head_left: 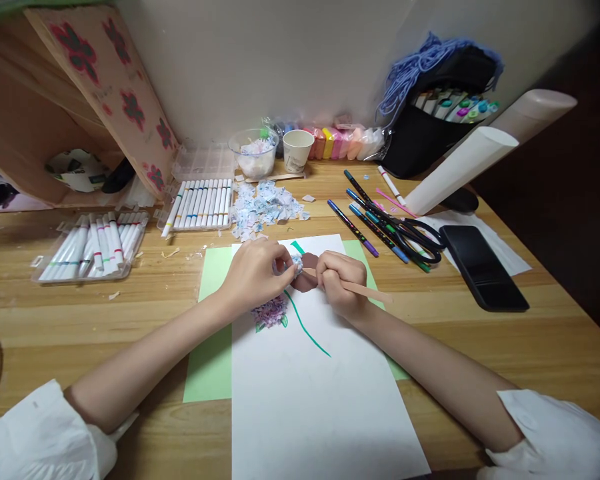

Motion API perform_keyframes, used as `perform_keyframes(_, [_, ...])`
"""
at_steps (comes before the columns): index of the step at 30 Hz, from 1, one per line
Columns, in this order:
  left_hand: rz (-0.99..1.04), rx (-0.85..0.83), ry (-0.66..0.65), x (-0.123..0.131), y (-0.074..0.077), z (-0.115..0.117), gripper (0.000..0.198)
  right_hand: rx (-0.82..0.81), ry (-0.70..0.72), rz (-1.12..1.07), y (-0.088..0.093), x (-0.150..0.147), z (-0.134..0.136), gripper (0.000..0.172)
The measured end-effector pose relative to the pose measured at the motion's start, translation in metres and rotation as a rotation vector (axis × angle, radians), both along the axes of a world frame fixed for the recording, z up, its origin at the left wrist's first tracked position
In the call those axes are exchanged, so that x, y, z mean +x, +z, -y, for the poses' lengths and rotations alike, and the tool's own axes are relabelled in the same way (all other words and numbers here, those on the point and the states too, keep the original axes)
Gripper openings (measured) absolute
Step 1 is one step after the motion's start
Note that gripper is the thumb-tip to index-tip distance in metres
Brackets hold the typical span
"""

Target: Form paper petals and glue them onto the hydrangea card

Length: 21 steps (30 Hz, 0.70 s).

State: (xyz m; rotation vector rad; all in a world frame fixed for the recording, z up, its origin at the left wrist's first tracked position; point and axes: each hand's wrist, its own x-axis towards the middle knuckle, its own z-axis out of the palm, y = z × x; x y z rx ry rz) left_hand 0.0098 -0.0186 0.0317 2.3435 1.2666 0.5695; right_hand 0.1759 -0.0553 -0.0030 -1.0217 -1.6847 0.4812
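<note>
My left hand pinches a small clump of blue and white paper bits over the upper part of a white sheet. My right hand grips a flat wooden stick, its tip reaching toward that clump. Between the two hands a dark brown round piece lies on the sheet, partly covered by my fingers. A green curved line runs down the sheet. Beside it, under my left hand, is a purple flower of small bits with green leaves. Green paper lies beneath the sheet.
Behind the hands are a pile of paper scraps, a clear bowl and a paper cup. Marker boxes stand left. Scissors, pens, a phone and a white tube are at right.
</note>
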Motion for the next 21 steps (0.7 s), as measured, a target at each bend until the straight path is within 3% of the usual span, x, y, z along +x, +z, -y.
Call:
perform_keyframes(4, [0.046,-0.058,-0.060,0.0001,0.0004,0.0010,0.013,0.035,-0.010,-0.002,0.0000,0.0005,0.0010,0.026])
perform_keyframes(8, [0.056,-0.087,-0.041,0.0004,-0.0013,0.0002,0.013,0.055,-0.008,-0.003,-0.0002,0.0003,0.0014,0.026])
perform_keyframes(21, [0.021,-0.027,0.001,0.0041,-0.0057,-0.0017,0.015,-0.151,0.014,0.045,-0.0034,0.0002,-0.0033,0.023])
